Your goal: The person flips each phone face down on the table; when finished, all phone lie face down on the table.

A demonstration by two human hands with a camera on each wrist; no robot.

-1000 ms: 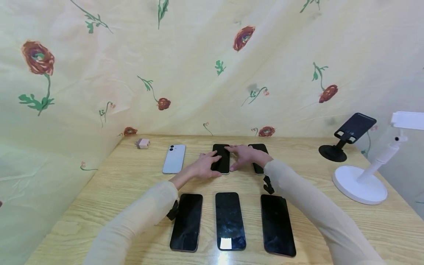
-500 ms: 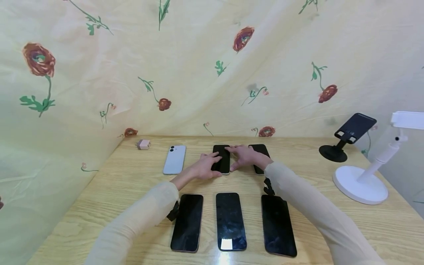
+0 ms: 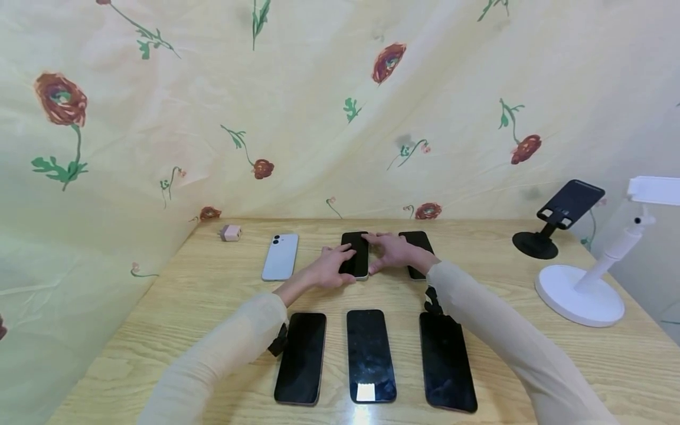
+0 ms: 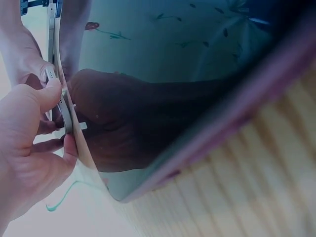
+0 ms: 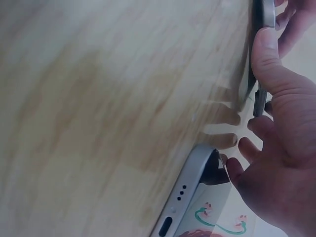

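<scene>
Nearest you on the surface (image 3: 175, 307) lie three dark phones (image 3: 370, 355) in a row, screens up. Beyond them runs a second row of three: a pale blue phone (image 3: 280, 256) face down, the middle phone (image 3: 356, 254) and a dark phone (image 3: 417, 251) partly under your right wrist. Your left hand (image 3: 328, 268) and right hand (image 3: 392, 252) both pinch the middle phone's edges, each grip grasping it. Farther right stand two stands (image 3: 555, 219); one pink charger (image 3: 231, 232) sits far left.

Back-right phone (image 3: 415, 241): largely hidden behind right hand (image 3: 392, 251). White stand (image 3: 595, 277): top cut off at frame edge. Pink block (image 3: 231, 232): too small to identify.
</scene>
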